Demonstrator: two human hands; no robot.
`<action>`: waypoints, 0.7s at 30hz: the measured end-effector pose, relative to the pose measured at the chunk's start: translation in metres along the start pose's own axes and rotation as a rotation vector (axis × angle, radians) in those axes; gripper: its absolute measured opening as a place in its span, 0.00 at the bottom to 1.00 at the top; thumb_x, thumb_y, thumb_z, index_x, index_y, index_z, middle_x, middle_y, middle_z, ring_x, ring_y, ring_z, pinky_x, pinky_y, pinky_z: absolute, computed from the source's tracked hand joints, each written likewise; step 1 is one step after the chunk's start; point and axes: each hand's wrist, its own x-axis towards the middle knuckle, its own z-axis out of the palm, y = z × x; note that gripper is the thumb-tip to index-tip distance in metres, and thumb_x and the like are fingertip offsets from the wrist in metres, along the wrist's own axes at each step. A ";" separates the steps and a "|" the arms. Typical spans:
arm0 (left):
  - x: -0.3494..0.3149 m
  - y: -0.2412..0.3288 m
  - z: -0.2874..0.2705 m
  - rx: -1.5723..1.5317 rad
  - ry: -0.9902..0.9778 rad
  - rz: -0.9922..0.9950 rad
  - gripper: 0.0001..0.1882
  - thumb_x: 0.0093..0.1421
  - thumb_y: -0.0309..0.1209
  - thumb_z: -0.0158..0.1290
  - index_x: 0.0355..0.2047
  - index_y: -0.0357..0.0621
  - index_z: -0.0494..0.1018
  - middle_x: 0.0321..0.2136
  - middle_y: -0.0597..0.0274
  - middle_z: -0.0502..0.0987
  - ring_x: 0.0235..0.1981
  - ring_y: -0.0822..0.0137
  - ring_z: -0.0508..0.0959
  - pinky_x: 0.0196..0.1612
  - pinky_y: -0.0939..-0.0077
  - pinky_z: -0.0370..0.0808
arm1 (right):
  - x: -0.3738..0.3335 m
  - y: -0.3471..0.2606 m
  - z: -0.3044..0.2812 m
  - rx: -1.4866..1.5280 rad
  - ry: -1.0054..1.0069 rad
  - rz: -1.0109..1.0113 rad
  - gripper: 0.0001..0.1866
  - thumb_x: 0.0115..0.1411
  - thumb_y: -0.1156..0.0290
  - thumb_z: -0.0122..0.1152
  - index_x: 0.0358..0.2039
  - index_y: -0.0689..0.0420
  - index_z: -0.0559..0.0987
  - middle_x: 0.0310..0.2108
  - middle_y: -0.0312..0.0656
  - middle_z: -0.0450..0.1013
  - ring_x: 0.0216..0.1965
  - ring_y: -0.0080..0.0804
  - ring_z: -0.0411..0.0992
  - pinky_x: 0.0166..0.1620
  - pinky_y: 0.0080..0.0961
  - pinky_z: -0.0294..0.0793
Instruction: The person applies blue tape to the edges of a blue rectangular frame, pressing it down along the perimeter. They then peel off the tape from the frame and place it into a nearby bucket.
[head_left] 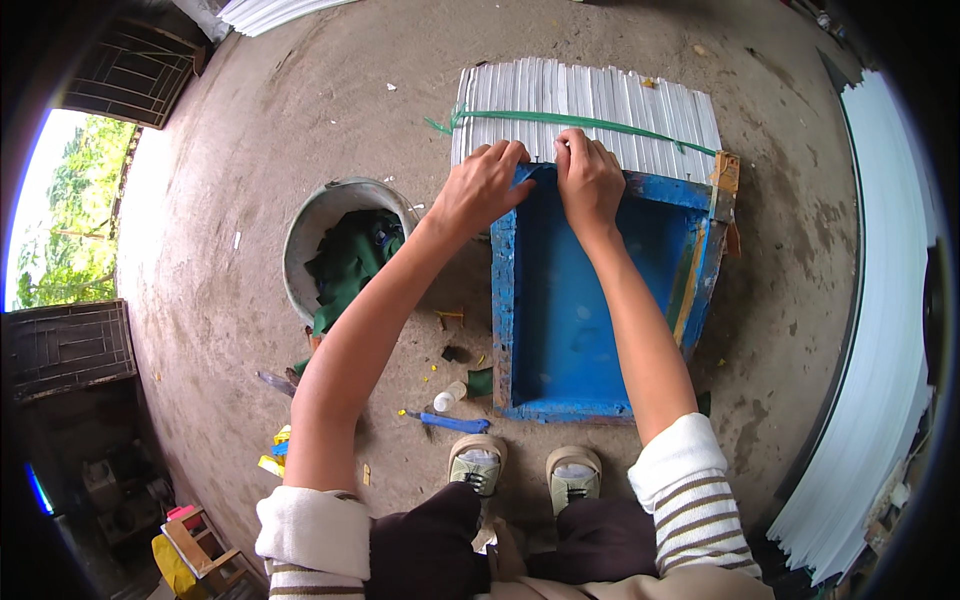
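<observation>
In front of my feet lies a shallow blue wooden frame (502, 300) with worn, chipped paint and a smooth blue sheet (570, 330) across its inside. My left hand (482, 185) is closed over its far left corner, fingers on the outer side and thumb toward the inside. A short way to the right, my right hand (590, 182) is curled at the far rim, fingertips pressed together; whatever they pinch is hidden. A bundle of white strips (590, 90), tied with a green plastic band (560, 118), touches the frame's far side.
Left of the frame stands a grey bucket (292, 260) with dark green cloth (350, 262) in it. A blue-handled tool (455, 423), a small clear bottle (447, 398) and scraps lie near my feet. Long white sheets (880, 300) are stacked at the right.
</observation>
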 end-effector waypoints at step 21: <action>0.007 0.012 -0.005 0.231 -0.203 -0.169 0.22 0.51 0.50 0.58 0.28 0.40 0.76 0.38 0.55 0.71 0.42 0.55 0.73 0.38 0.61 0.77 | -0.001 -0.001 0.006 -0.188 -0.020 -0.079 0.02 0.58 0.73 0.53 0.31 0.55 0.71 0.24 0.37 0.68 0.29 0.34 0.70 0.35 0.30 0.68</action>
